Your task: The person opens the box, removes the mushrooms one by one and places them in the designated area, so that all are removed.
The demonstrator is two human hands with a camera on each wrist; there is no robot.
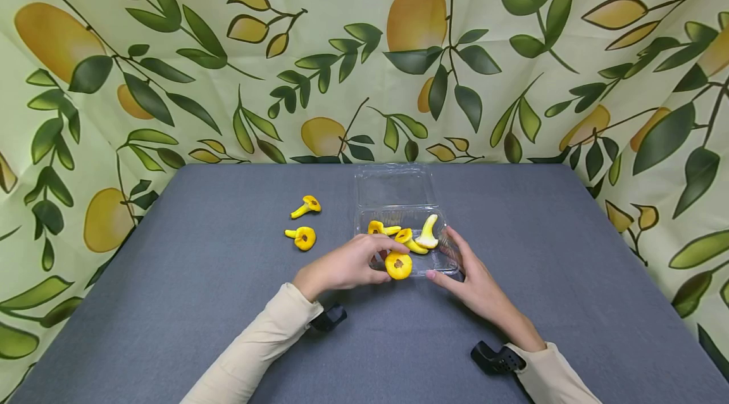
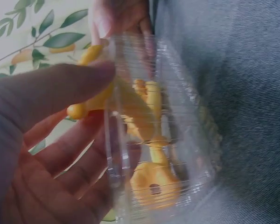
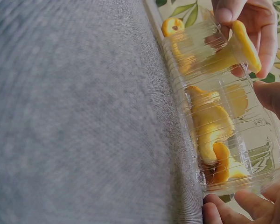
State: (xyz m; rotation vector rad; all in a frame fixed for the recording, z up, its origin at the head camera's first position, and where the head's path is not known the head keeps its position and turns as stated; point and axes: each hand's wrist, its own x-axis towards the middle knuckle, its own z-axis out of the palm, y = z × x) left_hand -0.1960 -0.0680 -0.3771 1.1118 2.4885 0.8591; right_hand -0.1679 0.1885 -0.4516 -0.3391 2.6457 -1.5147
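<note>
A clear plastic clamshell container (image 1: 441,263) stands on the table with its lid (image 1: 394,189) folded back. My left hand (image 1: 350,263) pinches a yellow chanterelle mushroom (image 1: 399,266) between thumb and fingers, over the container's front left edge. In the right wrist view the stem of this mushroom (image 3: 247,46) points into the container. Several other chanterelles lie inside, one of them with its pale stem (image 1: 428,231) pointing up. My right hand (image 1: 478,287) grips the container's front right corner, thumb at the front wall and fingers along the right side.
Two more chanterelles, one farther back (image 1: 307,205) and one nearer (image 1: 304,238), lie on the grey table (image 1: 228,303) left of the container. Behind the table hangs a leaf-and-fruit patterned cloth (image 1: 353,5). Black bands (image 1: 329,317) sit at both wrists.
</note>
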